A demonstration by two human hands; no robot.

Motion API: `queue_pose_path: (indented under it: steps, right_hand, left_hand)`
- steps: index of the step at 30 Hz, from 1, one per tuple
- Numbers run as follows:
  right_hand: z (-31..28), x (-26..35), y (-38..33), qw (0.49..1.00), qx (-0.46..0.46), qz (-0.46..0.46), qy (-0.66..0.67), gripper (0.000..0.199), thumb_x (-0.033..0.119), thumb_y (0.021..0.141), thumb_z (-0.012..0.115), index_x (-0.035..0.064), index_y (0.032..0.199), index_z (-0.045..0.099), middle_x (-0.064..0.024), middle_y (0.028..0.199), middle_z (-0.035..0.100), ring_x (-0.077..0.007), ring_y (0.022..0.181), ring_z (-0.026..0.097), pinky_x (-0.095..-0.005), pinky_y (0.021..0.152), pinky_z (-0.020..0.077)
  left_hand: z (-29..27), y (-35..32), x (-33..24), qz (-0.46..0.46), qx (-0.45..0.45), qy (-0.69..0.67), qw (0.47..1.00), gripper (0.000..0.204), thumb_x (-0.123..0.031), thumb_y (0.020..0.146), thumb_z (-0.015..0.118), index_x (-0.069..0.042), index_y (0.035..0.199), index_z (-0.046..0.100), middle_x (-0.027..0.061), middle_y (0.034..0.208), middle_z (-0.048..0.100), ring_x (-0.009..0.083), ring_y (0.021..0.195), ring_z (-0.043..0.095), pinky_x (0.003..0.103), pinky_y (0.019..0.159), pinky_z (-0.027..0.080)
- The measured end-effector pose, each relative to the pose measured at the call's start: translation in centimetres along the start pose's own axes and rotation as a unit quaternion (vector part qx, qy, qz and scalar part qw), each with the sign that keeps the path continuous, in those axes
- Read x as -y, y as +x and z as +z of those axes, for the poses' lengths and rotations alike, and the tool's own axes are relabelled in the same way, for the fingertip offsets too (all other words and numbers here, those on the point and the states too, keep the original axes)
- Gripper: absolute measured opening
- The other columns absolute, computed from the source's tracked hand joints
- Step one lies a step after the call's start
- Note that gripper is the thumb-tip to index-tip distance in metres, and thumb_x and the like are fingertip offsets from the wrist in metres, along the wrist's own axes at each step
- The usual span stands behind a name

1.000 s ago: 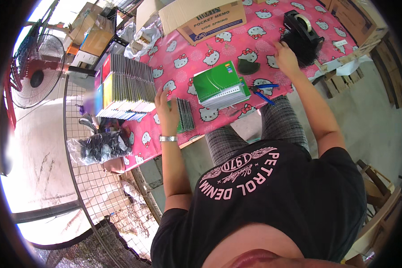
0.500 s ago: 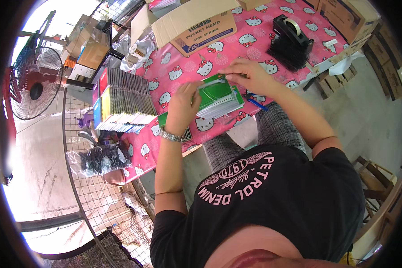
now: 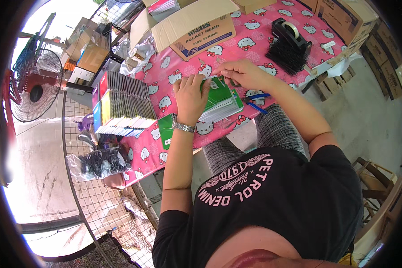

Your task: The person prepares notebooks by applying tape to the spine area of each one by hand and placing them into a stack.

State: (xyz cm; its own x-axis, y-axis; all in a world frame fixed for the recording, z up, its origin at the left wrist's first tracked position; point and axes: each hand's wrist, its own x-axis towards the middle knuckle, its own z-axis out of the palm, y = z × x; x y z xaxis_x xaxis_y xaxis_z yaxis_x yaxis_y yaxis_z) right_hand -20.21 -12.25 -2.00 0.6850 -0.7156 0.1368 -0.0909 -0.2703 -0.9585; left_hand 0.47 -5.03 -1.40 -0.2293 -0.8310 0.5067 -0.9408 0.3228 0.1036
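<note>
Resting on the green spiral notebook stack (image 3: 221, 100), the left hand (image 3: 191, 93) lies flat, fingers released. The right hand (image 3: 241, 73) pinches the stack's top edge. Beyond the stack sits a cardboard box (image 3: 196, 27) on the pink surface (image 3: 254, 35); right of it, a black tape dispenser (image 3: 290, 33).

Both arms reach up from the body toward twelve o'clock. The left hand (image 3: 191, 91) lies flat, palm down, with its fingers spread and pointing to twelve o'clock. A silver watch sits on the left wrist. The left forearm runs almost straight up. The right hand (image 3: 241, 73) is at about two o'clock from the left hand, fingers curled and pinched together. The right elbow bends out toward four o'clock.
</note>
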Motion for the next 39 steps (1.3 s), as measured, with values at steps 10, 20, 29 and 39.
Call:
queue_pose_path:
  steps: [10, 20, 29, 39]
  right_hand:
    - [0.3, 1.4, -0.2, 0.962, -0.088, -0.096, -0.240, 0.024, 0.013, 0.093, 0.060, 0.0056, 0.115, 0.058, -0.0138, 0.102, 0.062, -0.0221, 0.081, 0.064, -0.0352, 0.071, 0.0504]
    - [-4.8, -10.1, 5.5, 0.925, -0.167, 0.258, -0.222, 0.034, 0.031, 0.101, 0.044, 0.0052, 0.121, 0.053, -0.0212, 0.094, 0.066, -0.0294, 0.074, 0.069, -0.0410, 0.062, 0.0547]
    - [2.0, -15.8, 4.6, 0.813, -0.073, 0.176, -0.550, 0.065, 0.051, 0.080, 0.065, -0.0045, 0.113, 0.061, -0.0218, 0.127, 0.048, -0.0385, 0.115, 0.051, -0.0464, 0.091, 0.0482]
    - [-6.1, -3.2, 4.0, 0.981, 0.175, 0.058, 0.052, 0.037, 0.028, 0.080, 0.064, -0.0004, 0.103, 0.063, -0.0058, 0.103, 0.065, -0.0114, 0.082, 0.060, -0.0311, 0.071, 0.0487]
  left_hand:
    - [1.1, 0.4, -1.7, 0.055, -0.035, -0.031, 0.997, 0.025, -0.018, 0.086, 0.062, -0.007, 0.108, 0.055, 0.0103, 0.093, 0.064, 0.0290, 0.091, 0.059, 0.043, 0.089, 0.039]
    - [0.1, 1.1, -1.9, 0.045, 0.009, -0.085, 0.995, 0.018, -0.020, 0.091, 0.059, -0.010, 0.106, 0.060, 0.0083, 0.092, 0.065, 0.0288, 0.092, 0.060, 0.045, 0.093, 0.038]
    - [0.1, -1.6, -1.1, -0.071, -0.020, 0.036, 0.997, 0.027, -0.031, 0.087, 0.068, -0.009, 0.102, 0.063, 0.0078, 0.104, 0.062, 0.0304, 0.103, 0.054, 0.048, 0.098, 0.035]
    - [0.8, 0.6, -1.9, 0.005, -0.027, -0.115, 0.993, 0.030, -0.021, 0.070, 0.081, -0.006, 0.089, 0.063, 0.0081, 0.087, 0.060, 0.0301, 0.085, 0.053, 0.041, 0.076, 0.042]
